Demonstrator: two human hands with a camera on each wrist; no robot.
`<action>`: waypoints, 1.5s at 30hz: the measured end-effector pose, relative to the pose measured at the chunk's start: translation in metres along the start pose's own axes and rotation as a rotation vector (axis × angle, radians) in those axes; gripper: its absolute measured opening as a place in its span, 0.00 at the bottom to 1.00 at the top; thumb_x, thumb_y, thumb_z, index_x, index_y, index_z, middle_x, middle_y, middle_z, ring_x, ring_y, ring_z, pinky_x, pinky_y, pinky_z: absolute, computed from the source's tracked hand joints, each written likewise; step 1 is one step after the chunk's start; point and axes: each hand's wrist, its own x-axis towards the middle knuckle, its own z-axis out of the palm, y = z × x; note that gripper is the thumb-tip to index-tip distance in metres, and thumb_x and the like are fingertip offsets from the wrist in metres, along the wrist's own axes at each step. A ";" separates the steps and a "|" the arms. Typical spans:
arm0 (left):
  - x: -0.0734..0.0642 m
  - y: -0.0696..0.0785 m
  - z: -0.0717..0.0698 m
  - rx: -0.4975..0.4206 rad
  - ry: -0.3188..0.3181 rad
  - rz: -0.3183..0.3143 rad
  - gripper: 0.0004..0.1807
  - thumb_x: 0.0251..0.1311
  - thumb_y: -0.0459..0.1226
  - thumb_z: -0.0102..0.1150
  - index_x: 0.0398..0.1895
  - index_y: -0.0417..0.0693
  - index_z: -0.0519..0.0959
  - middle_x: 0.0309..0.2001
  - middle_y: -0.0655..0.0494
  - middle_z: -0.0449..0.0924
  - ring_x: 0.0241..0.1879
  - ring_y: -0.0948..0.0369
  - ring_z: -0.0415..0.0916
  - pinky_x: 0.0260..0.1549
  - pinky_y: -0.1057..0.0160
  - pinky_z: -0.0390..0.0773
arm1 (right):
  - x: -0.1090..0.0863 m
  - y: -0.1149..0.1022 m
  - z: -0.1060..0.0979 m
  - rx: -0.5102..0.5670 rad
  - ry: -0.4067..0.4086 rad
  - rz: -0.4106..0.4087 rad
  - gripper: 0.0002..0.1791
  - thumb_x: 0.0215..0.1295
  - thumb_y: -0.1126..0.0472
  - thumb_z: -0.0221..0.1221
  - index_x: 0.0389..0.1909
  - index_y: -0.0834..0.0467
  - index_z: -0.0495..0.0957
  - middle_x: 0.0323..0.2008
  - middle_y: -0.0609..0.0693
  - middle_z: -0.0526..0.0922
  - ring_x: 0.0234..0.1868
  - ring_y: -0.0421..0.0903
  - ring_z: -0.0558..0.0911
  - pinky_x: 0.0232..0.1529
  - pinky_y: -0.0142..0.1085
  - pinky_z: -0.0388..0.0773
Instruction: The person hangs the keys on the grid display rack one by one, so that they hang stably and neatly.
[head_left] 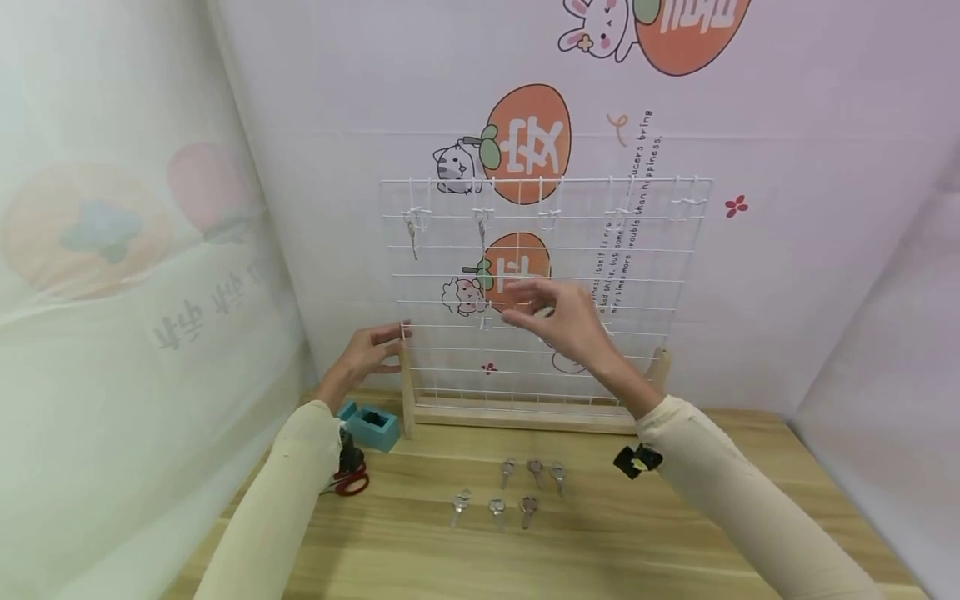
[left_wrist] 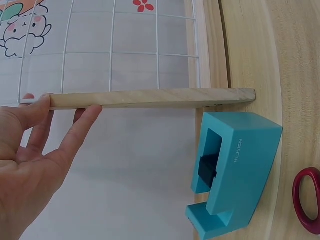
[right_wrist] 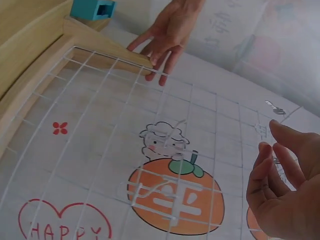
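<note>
A white wire grid stands upright in a wooden base. My left hand grips the wooden upright at the grid's left edge, thumb on one side and fingers on the other. My right hand hovers before the middle of the grid, fingers loosely bent, thumb and index apart, with nothing seen between them. One key hangs from a white hook at the grid's upper left. Beside it another key hangs from a second hook. Several keys with rings lie on the table below.
A teal tape dispenser stands by the left upright. Scissors with red handles lie nearer on the wooden table. More white hooks hang along the upper grid. Printed cloth covers the walls behind and beside.
</note>
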 end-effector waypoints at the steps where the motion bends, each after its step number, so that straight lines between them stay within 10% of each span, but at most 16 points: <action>1: 0.000 0.000 -0.001 -0.001 -0.003 0.000 0.27 0.78 0.29 0.51 0.78 0.47 0.67 0.75 0.44 0.69 0.71 0.43 0.69 0.60 0.38 0.79 | -0.005 0.004 0.002 -0.010 -0.015 0.004 0.20 0.64 0.57 0.74 0.56 0.55 0.86 0.48 0.51 0.90 0.40 0.46 0.87 0.34 0.34 0.84; 24: -0.002 -0.007 -0.005 -0.024 -0.025 -0.042 0.26 0.78 0.30 0.52 0.76 0.44 0.69 0.75 0.44 0.68 0.70 0.42 0.70 0.61 0.40 0.79 | -0.106 0.116 0.088 0.016 -0.264 0.072 0.11 0.64 0.65 0.72 0.46 0.63 0.88 0.38 0.53 0.90 0.35 0.43 0.85 0.32 0.28 0.83; 45: 0.002 -0.002 -0.007 -0.015 -0.020 -0.024 0.25 0.79 0.31 0.52 0.76 0.42 0.70 0.76 0.43 0.66 0.72 0.42 0.67 0.62 0.38 0.78 | -0.129 0.161 0.139 -0.057 -0.350 0.137 0.09 0.61 0.69 0.73 0.41 0.67 0.88 0.38 0.59 0.90 0.36 0.51 0.88 0.37 0.34 0.88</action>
